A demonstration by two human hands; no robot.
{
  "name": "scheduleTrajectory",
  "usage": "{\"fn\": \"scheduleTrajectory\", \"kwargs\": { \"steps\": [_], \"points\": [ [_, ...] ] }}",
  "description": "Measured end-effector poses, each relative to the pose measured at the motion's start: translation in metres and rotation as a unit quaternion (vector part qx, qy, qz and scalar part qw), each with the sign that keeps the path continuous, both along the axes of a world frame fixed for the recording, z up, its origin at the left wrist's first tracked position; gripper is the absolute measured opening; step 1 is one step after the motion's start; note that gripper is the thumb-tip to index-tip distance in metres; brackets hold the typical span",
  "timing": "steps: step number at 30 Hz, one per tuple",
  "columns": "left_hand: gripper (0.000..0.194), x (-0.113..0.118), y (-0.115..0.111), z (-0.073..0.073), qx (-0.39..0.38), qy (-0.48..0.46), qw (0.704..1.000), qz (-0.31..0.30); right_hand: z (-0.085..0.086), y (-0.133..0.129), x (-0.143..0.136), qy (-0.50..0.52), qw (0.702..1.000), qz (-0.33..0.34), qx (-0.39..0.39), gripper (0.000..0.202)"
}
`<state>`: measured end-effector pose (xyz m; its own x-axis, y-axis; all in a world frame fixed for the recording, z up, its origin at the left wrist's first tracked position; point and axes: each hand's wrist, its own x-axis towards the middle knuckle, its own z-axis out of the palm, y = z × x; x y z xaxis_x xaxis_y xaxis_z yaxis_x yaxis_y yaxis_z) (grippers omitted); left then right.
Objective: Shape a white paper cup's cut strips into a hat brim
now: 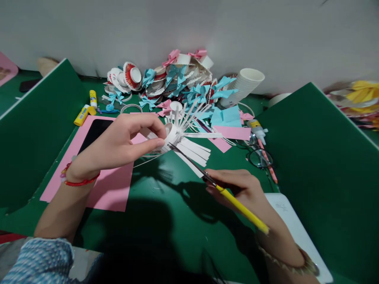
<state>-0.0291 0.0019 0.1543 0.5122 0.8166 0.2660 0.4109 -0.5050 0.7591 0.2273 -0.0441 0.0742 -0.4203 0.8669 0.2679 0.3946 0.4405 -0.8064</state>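
White cup [171, 136] in pinch of left grip [126, 136], right grip [244, 187] seemingly snug around scissors [222, 191].

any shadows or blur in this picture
Head view: dark shadows of the right hand and cut paper cup fall on the green tabletop; head view: the yellow bow at far right looks soft, while the scissors read fairly clearly.

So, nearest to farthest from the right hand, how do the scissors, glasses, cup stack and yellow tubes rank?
1. Scissors: in the right hand.
2. Glasses: beyond, right side.
3. Cup stack: at the back.
4. Yellow tubes: far left.
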Motion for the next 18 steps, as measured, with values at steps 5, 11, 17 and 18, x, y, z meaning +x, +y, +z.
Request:
{"fn": "scheduleTrajectory", "kwargs": {
  "steps": [5, 11, 17, 18],
  "points": [
    [0.006, 0.0, 0.0, 0.001, -0.005, 0.005, 1.0, 0.009, -0.001, -0.001, 0.0, -0.006, 1.0, -0.005, -0.005, 0.016],
    [0.007, -0.001, -0.001, 0.004, -0.007, 0.002, 1.0, 0.008, -0.003, -0.003, 0.006, 0.023, 0.998, 0.003, -0.065, 0.038],
    [0.008, -0.003, -0.007, 0.009, 0.008, 0.003, 1.0, 0.023, -0.007, -0.006, 0.01, 0.044, 0.992, 0.044, -0.11, 0.073],
    [0.008, -0.003, -0.008, 0.009, 0.01, 0.001, 1.0, 0.028, -0.008, -0.006, 0.011, 0.038, 0.992, 0.043, -0.113, 0.074]
  ]
}}
